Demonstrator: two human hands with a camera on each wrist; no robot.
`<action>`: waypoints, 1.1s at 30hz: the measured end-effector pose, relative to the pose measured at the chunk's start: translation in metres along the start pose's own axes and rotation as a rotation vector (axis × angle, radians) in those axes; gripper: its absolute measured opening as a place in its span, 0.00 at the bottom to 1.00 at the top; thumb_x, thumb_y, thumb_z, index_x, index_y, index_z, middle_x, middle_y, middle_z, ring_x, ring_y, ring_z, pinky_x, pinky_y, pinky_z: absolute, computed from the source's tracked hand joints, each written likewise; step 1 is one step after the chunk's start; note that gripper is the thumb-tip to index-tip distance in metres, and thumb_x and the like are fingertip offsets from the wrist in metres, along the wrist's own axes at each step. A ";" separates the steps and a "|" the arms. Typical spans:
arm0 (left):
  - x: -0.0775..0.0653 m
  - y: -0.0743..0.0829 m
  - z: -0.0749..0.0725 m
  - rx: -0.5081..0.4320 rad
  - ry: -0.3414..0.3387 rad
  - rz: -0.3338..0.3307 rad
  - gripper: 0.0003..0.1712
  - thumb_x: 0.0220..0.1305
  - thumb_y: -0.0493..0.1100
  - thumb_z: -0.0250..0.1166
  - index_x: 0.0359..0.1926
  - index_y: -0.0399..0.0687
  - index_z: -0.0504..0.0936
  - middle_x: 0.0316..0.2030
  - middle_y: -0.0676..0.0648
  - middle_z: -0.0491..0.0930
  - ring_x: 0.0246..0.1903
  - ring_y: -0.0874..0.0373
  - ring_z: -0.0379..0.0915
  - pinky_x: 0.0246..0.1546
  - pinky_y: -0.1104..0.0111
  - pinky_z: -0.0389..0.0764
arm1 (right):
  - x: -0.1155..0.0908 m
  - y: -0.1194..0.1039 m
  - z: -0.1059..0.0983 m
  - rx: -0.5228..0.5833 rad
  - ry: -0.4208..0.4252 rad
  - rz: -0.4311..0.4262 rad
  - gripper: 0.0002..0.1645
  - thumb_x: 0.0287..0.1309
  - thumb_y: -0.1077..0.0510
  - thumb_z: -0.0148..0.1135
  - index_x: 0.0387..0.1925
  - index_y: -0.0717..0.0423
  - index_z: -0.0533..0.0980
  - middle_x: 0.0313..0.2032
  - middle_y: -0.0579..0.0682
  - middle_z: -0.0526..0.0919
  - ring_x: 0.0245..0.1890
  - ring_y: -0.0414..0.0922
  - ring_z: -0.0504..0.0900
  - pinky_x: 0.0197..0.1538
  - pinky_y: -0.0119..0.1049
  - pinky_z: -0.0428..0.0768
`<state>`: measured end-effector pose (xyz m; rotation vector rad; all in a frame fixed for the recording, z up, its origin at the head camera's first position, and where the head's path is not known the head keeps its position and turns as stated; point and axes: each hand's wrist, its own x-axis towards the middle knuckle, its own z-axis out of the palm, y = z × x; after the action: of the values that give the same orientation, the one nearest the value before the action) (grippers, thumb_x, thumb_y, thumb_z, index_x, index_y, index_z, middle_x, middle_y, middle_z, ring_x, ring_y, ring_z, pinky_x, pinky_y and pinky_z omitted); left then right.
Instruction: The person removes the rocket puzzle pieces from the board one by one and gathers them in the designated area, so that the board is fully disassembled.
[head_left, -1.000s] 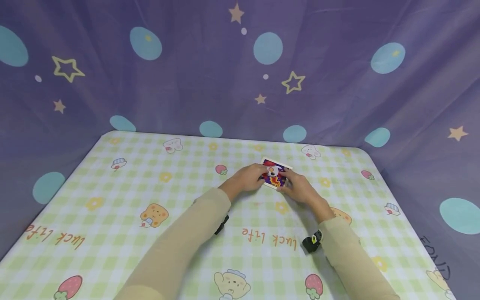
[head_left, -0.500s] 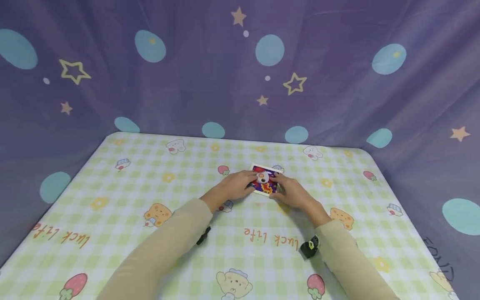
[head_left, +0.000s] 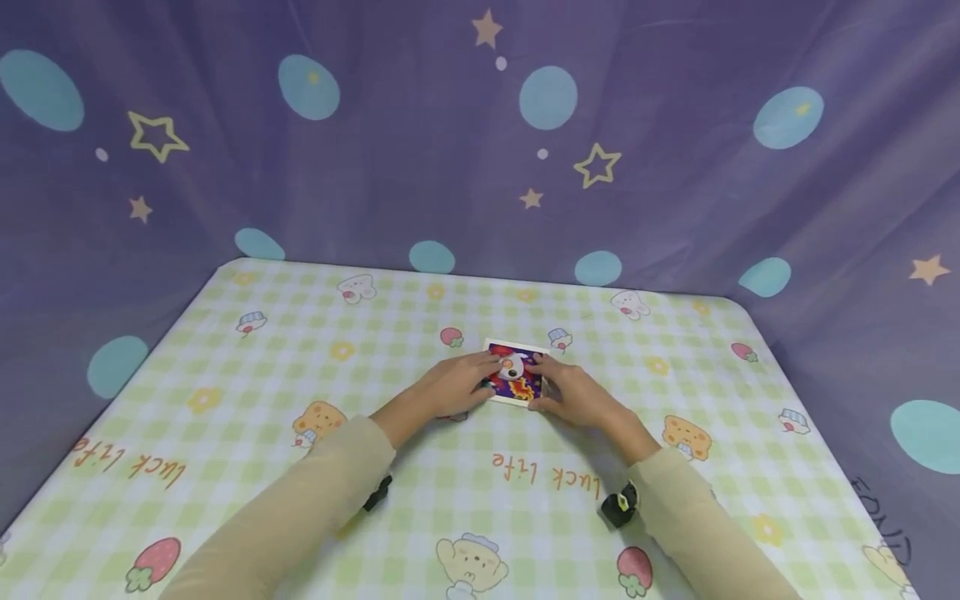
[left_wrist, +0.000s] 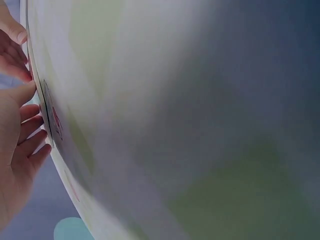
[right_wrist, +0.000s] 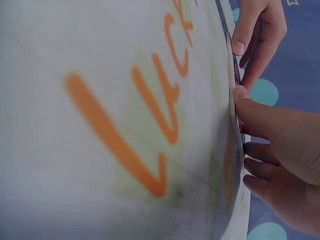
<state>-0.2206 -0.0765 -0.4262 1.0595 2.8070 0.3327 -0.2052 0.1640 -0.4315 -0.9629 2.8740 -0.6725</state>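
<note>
A small square picture board (head_left: 516, 385) with a white border lies flat on the tablecloth, showing a white cartoon figure and flames on purple and red. My left hand (head_left: 456, 385) holds its left side, fingers reaching over the picture and thumb by the near edge. On the opposite side my right hand (head_left: 579, 395) holds it the same way, fingertips over the right border. The left wrist view catches the board's thin edge (left_wrist: 47, 112) side-on against the left fingers. In the right wrist view, the right thumb (right_wrist: 242, 95) meets the near edge.
A green-and-white checked tablecloth (head_left: 420, 533) with printed cartoons and lettering covers the table. Behind and beside it hangs a purple curtain (head_left: 450, 167) with stars and blue dots. Black wrist straps (head_left: 619, 505) sit under the sleeves.
Both hands have slid the board left and nearer to me across the tablecloth, turning it slightly straighter. The left forearm has swung outward to the left.
</note>
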 end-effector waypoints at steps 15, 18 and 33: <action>-0.048 0.008 -0.003 -0.034 0.027 0.051 0.26 0.67 0.49 0.59 0.63 0.44 0.74 0.65 0.44 0.71 0.66 0.48 0.67 0.67 0.57 0.68 | -0.016 -0.021 0.004 0.078 -0.092 -0.013 0.38 0.55 0.48 0.67 0.64 0.58 0.69 0.68 0.62 0.66 0.70 0.60 0.62 0.70 0.53 0.62; -0.055 0.011 -0.003 -0.036 0.031 0.055 0.26 0.67 0.49 0.59 0.62 0.44 0.74 0.65 0.44 0.72 0.66 0.48 0.67 0.66 0.57 0.69 | -0.019 -0.025 0.005 0.068 -0.106 -0.007 0.38 0.55 0.46 0.67 0.65 0.57 0.69 0.68 0.60 0.66 0.71 0.59 0.62 0.71 0.52 0.63; -0.083 0.024 -0.001 -0.035 0.041 0.078 0.24 0.66 0.49 0.59 0.61 0.44 0.76 0.64 0.43 0.73 0.65 0.47 0.68 0.66 0.57 0.69 | -0.036 -0.042 0.009 0.047 -0.155 -0.025 0.39 0.56 0.44 0.66 0.66 0.53 0.67 0.71 0.57 0.62 0.72 0.56 0.61 0.70 0.51 0.65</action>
<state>-0.1436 -0.1147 -0.4160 1.1698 2.7891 0.4147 -0.1510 0.1517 -0.4259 -0.9998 2.7050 -0.6338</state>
